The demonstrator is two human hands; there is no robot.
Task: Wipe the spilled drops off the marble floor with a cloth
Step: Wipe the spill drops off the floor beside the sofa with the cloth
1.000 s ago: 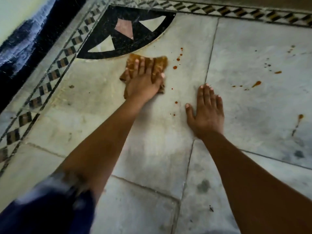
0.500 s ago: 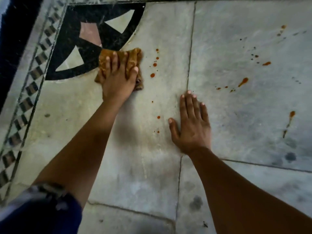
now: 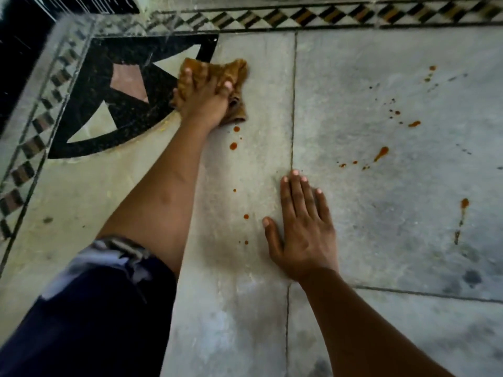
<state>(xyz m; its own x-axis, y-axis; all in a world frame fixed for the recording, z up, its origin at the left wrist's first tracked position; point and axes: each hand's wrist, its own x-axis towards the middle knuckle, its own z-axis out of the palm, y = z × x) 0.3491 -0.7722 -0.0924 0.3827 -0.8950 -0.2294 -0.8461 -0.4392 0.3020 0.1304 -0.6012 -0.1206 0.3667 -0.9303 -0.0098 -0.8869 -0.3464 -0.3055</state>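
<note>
My left hand [image 3: 202, 100] pressed down, fingers bunched into the crumpled orange-brown cloth [image 3: 234, 74], which sat on the pale grey marble floor [image 3: 381, 213] against the edge of the black inlaid quarter-circle [image 3: 89, 99]. My right hand [image 3: 302, 229] lay flat and empty, fingers spread, across a tile seam. Orange-red spilled drops [image 3: 233, 146] dotted the marble just below the cloth, with more scattered toward the floor's right edge.

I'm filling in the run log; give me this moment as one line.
left hand pressing cloth on floor | right hand flat on floor, empty | drops remain beside cloth
</note>
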